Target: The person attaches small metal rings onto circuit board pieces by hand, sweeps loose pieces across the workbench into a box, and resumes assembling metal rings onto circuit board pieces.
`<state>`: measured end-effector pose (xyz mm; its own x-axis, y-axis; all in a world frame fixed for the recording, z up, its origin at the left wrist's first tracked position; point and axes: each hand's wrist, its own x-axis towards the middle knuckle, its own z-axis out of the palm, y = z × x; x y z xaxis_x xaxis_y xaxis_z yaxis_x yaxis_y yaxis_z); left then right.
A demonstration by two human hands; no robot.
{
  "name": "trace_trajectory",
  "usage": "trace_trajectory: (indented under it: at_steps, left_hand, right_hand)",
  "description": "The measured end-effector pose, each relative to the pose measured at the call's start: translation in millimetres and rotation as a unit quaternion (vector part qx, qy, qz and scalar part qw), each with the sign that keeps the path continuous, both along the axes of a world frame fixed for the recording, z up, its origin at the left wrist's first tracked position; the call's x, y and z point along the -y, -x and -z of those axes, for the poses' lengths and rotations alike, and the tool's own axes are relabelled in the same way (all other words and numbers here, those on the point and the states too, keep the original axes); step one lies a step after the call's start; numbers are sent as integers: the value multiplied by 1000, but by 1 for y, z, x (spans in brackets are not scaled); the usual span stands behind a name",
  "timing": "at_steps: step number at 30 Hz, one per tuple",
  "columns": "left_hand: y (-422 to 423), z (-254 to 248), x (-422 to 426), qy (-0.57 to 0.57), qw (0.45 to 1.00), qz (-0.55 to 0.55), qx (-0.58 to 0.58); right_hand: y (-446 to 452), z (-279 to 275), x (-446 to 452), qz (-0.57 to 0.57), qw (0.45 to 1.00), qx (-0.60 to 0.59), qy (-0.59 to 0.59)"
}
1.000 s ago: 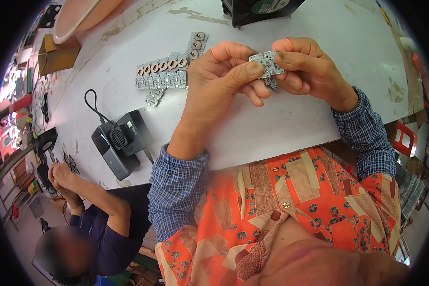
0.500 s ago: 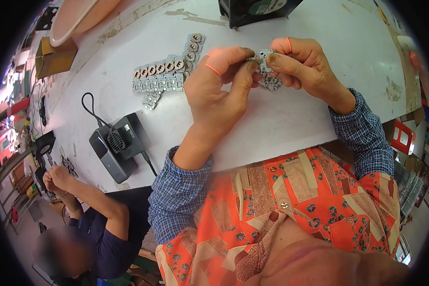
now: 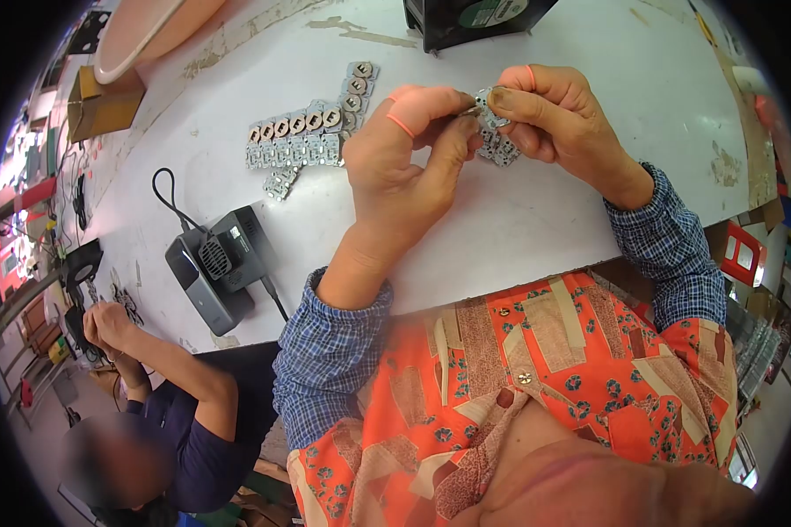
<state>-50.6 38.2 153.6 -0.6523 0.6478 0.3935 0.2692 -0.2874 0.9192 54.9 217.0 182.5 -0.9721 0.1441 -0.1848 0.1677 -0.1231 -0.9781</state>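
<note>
My left hand (image 3: 417, 149) is closed, its thumb and index finger pinching the edge of a small circuit board (image 3: 481, 98). My right hand (image 3: 554, 119) grips the same board, with the thumb pressed on its face. Fingertips cover much of the board, so I cannot tell whether the two hands hold one piece or two joined ones. Just below the fingers shows another circuit board piece (image 3: 499, 151) with small parts on it. Left of my hands lie rows of similar circuit boards (image 3: 294, 151), several carrying round metal holders, and a loose board piece (image 3: 281, 183).
A black box-shaped device (image 3: 475, 22) stands at the table's far edge. Left on the white table (image 3: 518, 237) sits a dark grey device (image 3: 215, 268) with a cable. A pink basin (image 3: 149, 39) and cardboard box (image 3: 105, 101) are at far left. Another person's hands (image 3: 108, 327) work at lower left.
Both hands stay at the same spot, still pinching. The board between the fingers has tilted slightly, and the left fingertips have shifted a little. The other person's hands moved slightly.
</note>
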Motion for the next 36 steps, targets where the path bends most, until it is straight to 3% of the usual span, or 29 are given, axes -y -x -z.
trace_trajectory:
  at_steps: [3, 6, 9, 12, 15, 18, 21, 23, 27, 33, 36]
  left_hand:
    - [1, -2, 2, 26, 1000, 1, 10]
    - [3, -1, 0, 27, 999, -39, -12]
    - [9, 3, -4, 9, 996, -61, -72]
    - [9, 2, -4, 8, 997, -52, -50]
    - [5, 2, -3, 4, 999, -25, 38]
    - [1, -4, -1, 22, 991, 31, 126]
    - [1, -9, 2, 34, 976, 61, 207]
    - [3, -17, 5, 33, 958, 93, 268]
    - [3, -11, 4, -15, 986, 74, 150]
    - [1, -8, 4, 17, 995, 47, 90]
    - [1, -6, 3, 19, 997, 24, 70]
  right_hand:
    - [2, -3, -4, -18, 993, -4, -117]
    - [3, 8, -14, -23, 888, -171, -427]
    - [5, -1, -16, -52, 807, -243, -536]
    - [6, -2, -15, -21, 785, -266, -559]
    - [4, 0, -12, -16, 865, -255, -431]
    - [4, 4, -7, -60, 882, -263, -385]
    - [1, 2, -6, -82, 939, -162, -291]
    - [-2, -3, -1, -42, 985, -73, -153]
    - [-2, -4, 2, -15, 1000, 4, -2]
    - [-1, -1, 2, -37, 997, 10, 67]
    - [0, 1, 2, -22, 999, 16, 41]
